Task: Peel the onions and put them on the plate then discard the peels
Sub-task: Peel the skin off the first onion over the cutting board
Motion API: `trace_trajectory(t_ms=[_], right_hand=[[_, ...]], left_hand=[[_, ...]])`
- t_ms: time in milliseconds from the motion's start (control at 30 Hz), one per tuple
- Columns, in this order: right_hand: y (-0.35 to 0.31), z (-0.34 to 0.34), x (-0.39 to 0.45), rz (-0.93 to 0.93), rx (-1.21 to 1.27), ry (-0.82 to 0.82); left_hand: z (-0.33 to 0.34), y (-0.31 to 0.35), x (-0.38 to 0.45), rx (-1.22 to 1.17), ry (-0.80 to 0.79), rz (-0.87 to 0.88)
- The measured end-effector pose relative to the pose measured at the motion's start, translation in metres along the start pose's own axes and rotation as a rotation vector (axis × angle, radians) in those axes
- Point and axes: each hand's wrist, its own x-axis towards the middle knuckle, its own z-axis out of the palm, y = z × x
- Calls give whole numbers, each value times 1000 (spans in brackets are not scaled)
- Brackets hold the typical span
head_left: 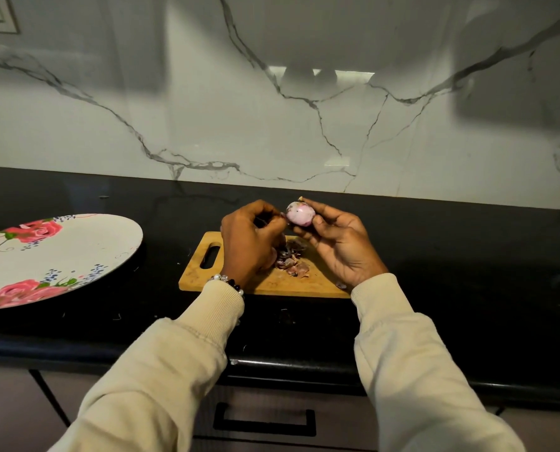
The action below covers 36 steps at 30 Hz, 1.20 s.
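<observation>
Small pink-white peeled onion [299, 214]: pinched in right hand [339, 246] fingertips, above the wooden cutting board [273, 282]. Left hand [250, 244]: fingers curled, pinching a peel at the onion's side. Purple-brown peels [291, 261]: heaped on board. Rose-patterned plate [76, 256]: on black tabletop [451, 272], well left.

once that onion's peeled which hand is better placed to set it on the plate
Probably the right hand: it already grips the onion, though the plate lies far left. The left hand is nearer the plate but is pinching peel at the onion.
</observation>
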Motion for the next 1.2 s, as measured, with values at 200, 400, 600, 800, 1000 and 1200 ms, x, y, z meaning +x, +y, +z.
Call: trace_trajectory(t_ms=[200, 400, 600, 800, 1000, 1200], right_hand=[[-5, -6, 0, -30, 117, 10], [-5, -5, 0, -10, 103, 18], [-5, -5, 0, 24, -7, -27], [-1, -8, 1, 0, -108, -42], [0, -11, 2, -3, -147, -17], [2, -10, 3, 13, -133, 4]], left_hand=[[-2, -2, 4, -60, 92, -97], [-2, -2, 3, -24, 10, 119], [-1, -10, 5, 9, -11, 195], [-1, -13, 6, -22, -64, 86], [-1, -10, 5, 53, -106, 114], [-1, -10, 5, 1, -93, 52]])
